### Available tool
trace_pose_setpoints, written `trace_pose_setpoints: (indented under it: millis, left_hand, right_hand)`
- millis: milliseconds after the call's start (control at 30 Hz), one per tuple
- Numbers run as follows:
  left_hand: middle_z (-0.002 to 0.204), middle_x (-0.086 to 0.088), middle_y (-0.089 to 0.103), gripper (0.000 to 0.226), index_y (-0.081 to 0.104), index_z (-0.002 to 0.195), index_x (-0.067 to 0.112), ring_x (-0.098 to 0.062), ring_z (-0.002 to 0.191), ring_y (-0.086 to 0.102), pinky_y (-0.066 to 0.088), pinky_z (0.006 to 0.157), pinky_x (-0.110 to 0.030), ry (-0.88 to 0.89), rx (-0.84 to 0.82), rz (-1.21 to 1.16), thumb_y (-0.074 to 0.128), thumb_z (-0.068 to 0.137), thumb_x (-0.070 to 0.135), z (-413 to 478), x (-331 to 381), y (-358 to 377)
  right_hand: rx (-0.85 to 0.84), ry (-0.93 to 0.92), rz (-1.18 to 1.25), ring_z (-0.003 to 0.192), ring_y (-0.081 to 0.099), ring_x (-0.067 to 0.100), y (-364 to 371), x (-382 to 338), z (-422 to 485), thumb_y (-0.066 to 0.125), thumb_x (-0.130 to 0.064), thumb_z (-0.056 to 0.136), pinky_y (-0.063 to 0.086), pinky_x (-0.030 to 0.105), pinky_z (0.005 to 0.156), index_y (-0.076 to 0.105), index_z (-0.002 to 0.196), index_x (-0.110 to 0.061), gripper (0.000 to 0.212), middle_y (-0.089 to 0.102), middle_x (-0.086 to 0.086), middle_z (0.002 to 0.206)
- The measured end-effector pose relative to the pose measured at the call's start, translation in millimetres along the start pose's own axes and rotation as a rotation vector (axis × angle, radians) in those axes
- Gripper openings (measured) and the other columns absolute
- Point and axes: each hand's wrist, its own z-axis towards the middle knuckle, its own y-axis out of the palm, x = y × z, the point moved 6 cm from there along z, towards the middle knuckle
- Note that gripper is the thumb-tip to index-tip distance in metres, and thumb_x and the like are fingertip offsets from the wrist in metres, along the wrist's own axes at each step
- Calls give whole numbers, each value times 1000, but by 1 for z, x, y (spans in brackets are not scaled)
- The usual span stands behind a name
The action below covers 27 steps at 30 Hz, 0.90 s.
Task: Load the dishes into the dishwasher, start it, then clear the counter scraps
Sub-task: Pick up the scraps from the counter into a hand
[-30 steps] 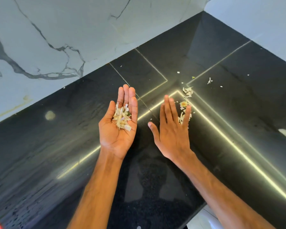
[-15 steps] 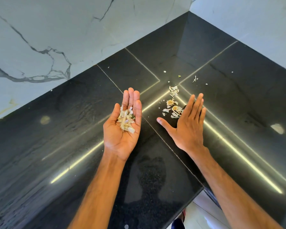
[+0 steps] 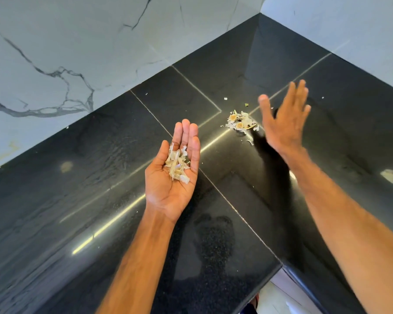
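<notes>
The left hand (image 3: 171, 177) lay palm up over the black counter (image 3: 82, 200), fingers straight and pressed together, cupping a small heap of scraps (image 3: 177, 165). The right hand (image 3: 284, 123) hovered edge-on, blurred, fingers straight and loosely spread — holding nothing. Just beside its thumb side a pile (image 3: 242, 123) of pale scraps sat on the counter, with stray flecks (image 3: 225, 98) farther back near the marble wall (image 3: 77, 53).

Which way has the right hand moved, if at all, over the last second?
Yes. The right hand shifted rightward, from nearer than the counter seam corner to its right, past the scrap pile.
</notes>
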Motion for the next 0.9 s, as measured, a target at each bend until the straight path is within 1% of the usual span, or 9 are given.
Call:
trace_pose_setpoints:
  millis: [67,200,333,433,500,567,667,767,900]
  left_hand:
    - [141,-10,57,40,58,134,0,-28,132,53,36,116,-36,1,9,-8,36,109,21,4,-1,-4]
    - [141,-8,57,40,59,134,2,-26,133,53,38,115,-36,-6,16,-23,35,109,22,13,-11,-10]
    - [142,-8,56,41,60,133,1,-26,133,53,37,115,-35,-16,0,-1,35,109,23,24,-21,-10]
    - [143,-9,56,42,59,133,0,-27,133,53,37,115,-36,-23,5,3,34,109,23,34,-27,-9]
    - [142,-10,56,42,60,132,0,-27,133,53,38,114,-37,-25,7,-10,34,109,23,40,-32,-9]
    - [142,-11,57,42,61,132,-1,-28,132,54,39,114,-37,-32,3,-37,34,109,23,42,-39,-9]
    - [141,-12,57,40,60,132,0,-29,131,55,41,113,-38,-38,5,-61,37,109,22,42,-48,-10]
    - [141,-11,57,39,59,134,2,-29,131,55,42,111,-38,-50,0,-70,38,108,21,43,-55,-9]
    - [142,-9,56,39,57,136,4,-26,132,54,40,114,-35,-50,23,-31,37,109,23,46,-60,-12]
  right_hand:
    - [-121,54,-146,156,-8,24,2,17,4,9,-82,90,-1,52,126,5,160,-3,105,-5,11,169]
    - [-318,-174,-210,155,-13,22,34,-16,-9,1,-75,95,-3,45,127,-3,159,-4,96,-12,12,168]
    - [-419,-322,-13,155,-7,10,47,-41,-27,17,-69,101,-4,33,126,3,162,-13,84,-3,0,169]
    - [-467,-309,253,155,4,6,41,-47,-17,36,-65,101,6,35,127,13,162,-20,79,10,-8,169]
    - [-417,-355,187,152,20,13,44,-56,-2,42,-68,97,17,39,125,21,159,-17,82,26,-4,165]
    - [-395,-446,106,136,40,18,56,-69,6,46,-69,94,31,45,118,36,151,-14,80,44,1,150]
    - [-420,-537,155,147,35,16,73,-78,7,60,-51,95,24,41,123,50,146,-10,67,45,3,156]
    - [-403,-581,309,142,44,15,61,-69,0,66,-33,96,32,43,120,63,135,-9,45,56,4,146]
    - [-450,-605,366,139,48,11,44,-59,-17,67,-29,97,36,36,119,67,129,-8,39,61,4,140]
